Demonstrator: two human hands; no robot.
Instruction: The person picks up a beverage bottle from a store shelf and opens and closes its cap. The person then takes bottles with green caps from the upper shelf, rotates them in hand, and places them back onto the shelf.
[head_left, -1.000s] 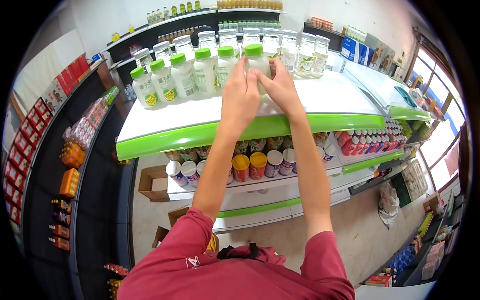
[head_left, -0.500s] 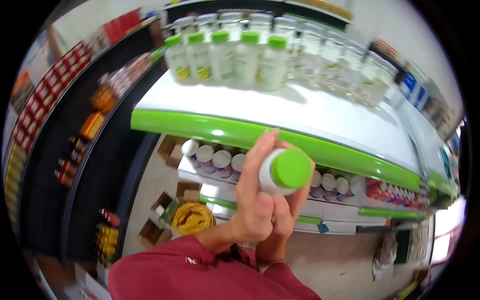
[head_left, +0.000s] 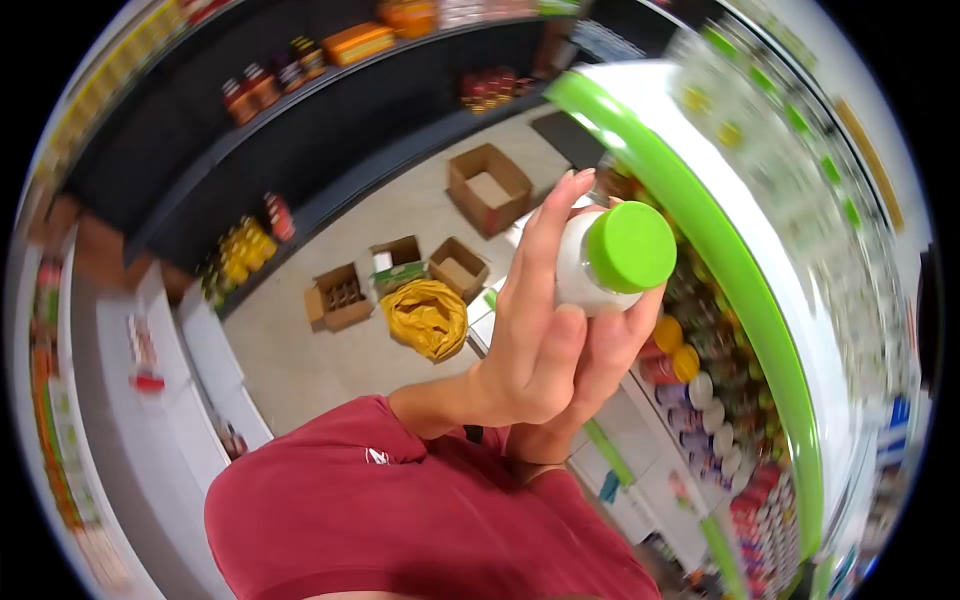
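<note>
A white bottle (head_left: 582,262) with a green cap (head_left: 632,246) is held upright between my two hands, close to my chest. My left hand (head_left: 535,335) wraps its near left side, with the fingers pointing up along it. On the bottle's lower right side is my right hand (head_left: 610,350), its fingers closed against the bottle and partly hidden behind it. The bottle's label is turned out of sight. More green-capped bottles (head_left: 742,132), blurred, stand on the white shelf top (head_left: 690,110) at the upper right.
A green shelf edge (head_left: 745,270) curves down the right, above tubs with white lids (head_left: 712,417). Open cardboard boxes (head_left: 490,190) and a yellow bag (head_left: 426,318) are on the floor. Dark shelves (head_left: 330,150) run along the upper left; a white shelf (head_left: 150,430) stands at lower left.
Both hands have lifted the bottle from the shelf top and brought it near my body. The view has swung left, so the floor boxes and dark shelves now show more.
</note>
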